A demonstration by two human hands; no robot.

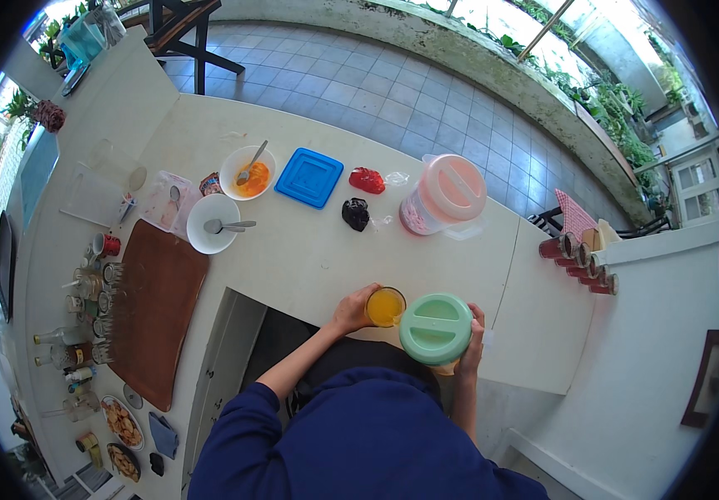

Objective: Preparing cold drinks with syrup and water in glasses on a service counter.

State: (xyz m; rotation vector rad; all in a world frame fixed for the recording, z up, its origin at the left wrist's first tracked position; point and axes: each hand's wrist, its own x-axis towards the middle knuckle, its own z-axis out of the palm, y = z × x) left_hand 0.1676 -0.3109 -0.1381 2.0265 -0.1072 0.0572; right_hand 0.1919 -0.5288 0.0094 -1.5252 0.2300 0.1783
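Observation:
My left hand (354,310) is wrapped around a clear glass (386,307) that holds orange liquid. A pitcher with a green lid (436,329) is in my right hand (473,340), its spout side close to the glass's rim. Some orange liquid shows between the spout and the glass, and more is visible low in the pitcher. Most of the pitcher's body is hidden under its lid. Beyond my hands stands a second pitcher, with a pink lid (456,187), on the white counter (309,256).
Several glasses of red drink (575,262) line the right end. A blue-lidded container (309,178), a red bag (367,180), a black bag (355,214) and white bowls (212,240) with spoons lie farther back. Left are a brown board (159,312), empty glasses (104,325) and fried food (122,423).

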